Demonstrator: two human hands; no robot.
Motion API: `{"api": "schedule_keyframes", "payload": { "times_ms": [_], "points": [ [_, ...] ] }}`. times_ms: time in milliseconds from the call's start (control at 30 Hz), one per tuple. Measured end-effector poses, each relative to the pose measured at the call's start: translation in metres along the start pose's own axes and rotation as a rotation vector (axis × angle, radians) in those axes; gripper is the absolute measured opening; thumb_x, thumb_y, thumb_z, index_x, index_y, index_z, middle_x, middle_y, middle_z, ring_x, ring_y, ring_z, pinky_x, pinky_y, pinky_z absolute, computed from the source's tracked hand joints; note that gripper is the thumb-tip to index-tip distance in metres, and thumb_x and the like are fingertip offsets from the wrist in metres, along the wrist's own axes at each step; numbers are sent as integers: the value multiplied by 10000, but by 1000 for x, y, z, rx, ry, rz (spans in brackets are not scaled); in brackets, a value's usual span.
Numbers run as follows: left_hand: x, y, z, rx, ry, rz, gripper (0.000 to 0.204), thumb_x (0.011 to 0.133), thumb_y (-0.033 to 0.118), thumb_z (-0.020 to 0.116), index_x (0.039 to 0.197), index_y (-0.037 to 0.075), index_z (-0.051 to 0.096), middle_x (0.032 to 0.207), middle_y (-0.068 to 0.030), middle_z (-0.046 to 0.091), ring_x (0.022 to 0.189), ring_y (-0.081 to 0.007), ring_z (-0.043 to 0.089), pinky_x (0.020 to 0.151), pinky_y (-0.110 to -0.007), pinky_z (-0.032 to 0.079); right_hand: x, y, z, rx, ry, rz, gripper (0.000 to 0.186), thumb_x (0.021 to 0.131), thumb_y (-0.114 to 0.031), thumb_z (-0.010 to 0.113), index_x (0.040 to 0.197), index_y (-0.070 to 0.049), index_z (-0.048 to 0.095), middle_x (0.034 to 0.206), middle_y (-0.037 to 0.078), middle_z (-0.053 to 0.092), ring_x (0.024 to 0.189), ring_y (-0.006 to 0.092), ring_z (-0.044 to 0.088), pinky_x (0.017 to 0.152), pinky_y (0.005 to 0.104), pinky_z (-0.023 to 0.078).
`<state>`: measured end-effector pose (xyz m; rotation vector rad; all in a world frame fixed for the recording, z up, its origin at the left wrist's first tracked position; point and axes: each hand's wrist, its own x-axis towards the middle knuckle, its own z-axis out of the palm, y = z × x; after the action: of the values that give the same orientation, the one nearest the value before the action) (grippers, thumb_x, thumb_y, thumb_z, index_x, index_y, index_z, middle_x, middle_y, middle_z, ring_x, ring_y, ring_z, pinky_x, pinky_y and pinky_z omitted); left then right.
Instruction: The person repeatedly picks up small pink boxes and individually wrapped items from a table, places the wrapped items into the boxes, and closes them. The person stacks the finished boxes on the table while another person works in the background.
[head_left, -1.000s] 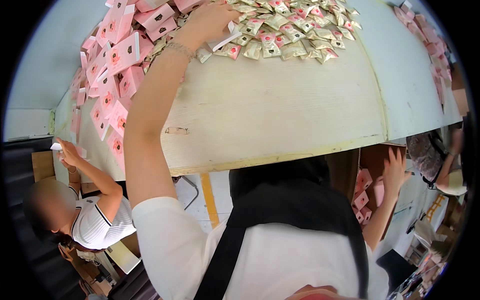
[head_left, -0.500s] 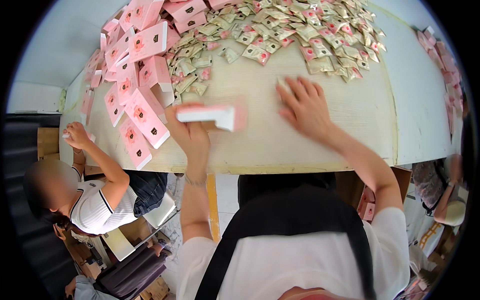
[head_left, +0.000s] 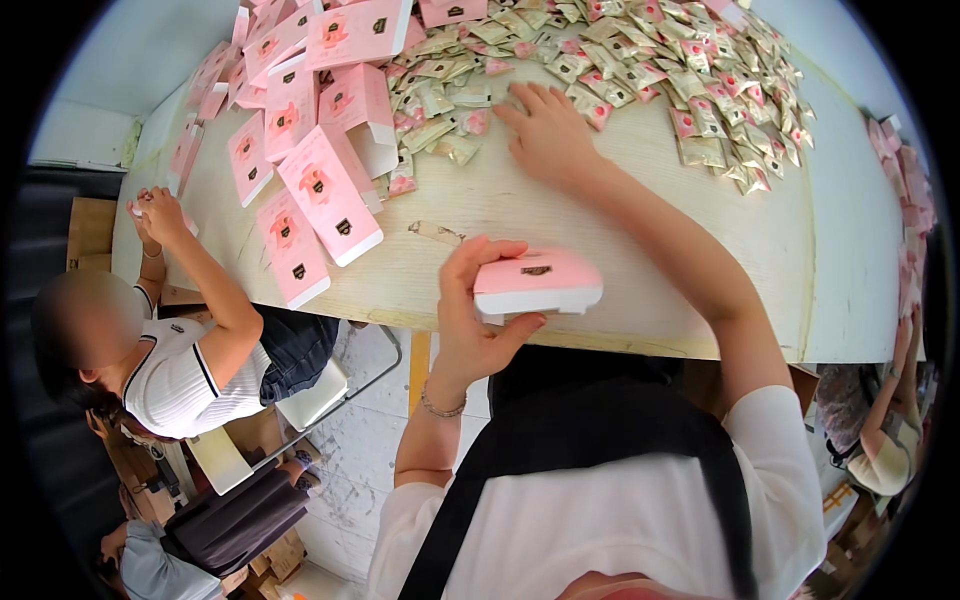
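My left hand (head_left: pixel 477 318) holds a small pink and white box (head_left: pixel 537 283) just above the near edge of the pale wooden table (head_left: pixel 620 270). My right hand (head_left: pixel 545 128) reaches forward with spread fingers, resting on the edge of a heap of small gold and pink sachets (head_left: pixel 640 70). Several flat pink boxes (head_left: pixel 325 190) lie on the table to the left of both hands.
A co-worker (head_left: pixel 170 350) sits at the table's left end, hands raised to its edge. More pink boxes (head_left: pixel 905 190) lie along the right edge, where another person's arm (head_left: pixel 890 400) shows. Stools and cardboard stand on the floor below left.
My left hand has drawn the pink box back toward my body. My right hand has moved further out onto the sachets. The view has tilted down.
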<state>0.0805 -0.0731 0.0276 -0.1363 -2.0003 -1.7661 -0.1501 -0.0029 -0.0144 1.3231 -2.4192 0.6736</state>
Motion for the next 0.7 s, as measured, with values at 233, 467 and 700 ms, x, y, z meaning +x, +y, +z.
{"api": "schedule_keyframes", "payload": {
  "times_ms": [233,467,700],
  "points": [
    [2,-9,-5,268,115,159,790,694,272,871,1282,9,414,1158,-145,619,1009,-246,633,876,-353,505,13,-40,-16,-144,-218,8,702,704,-30,611,1357,-270,519,1258,131,506,1100,302,503,862,463,379],
    [-15,-28,-17,217,256,139,850,626,400,883,1247,12,451,1135,-131,631,977,-220,641,839,-328,521,0,-37,-15,38,-107,-127,664,687,9,602,1285,-279,588,1115,85,555,1068,284,504,857,419,382],
    [-30,-13,-18,263,263,39,767,608,460,878,1136,2,562,1091,-113,640,953,-215,647,817,-322,527,-14,-55,-5,17,-18,-345,665,695,3,600,1286,-300,573,1065,90,550,1055,301,501,871,428,394]
  ]
}}
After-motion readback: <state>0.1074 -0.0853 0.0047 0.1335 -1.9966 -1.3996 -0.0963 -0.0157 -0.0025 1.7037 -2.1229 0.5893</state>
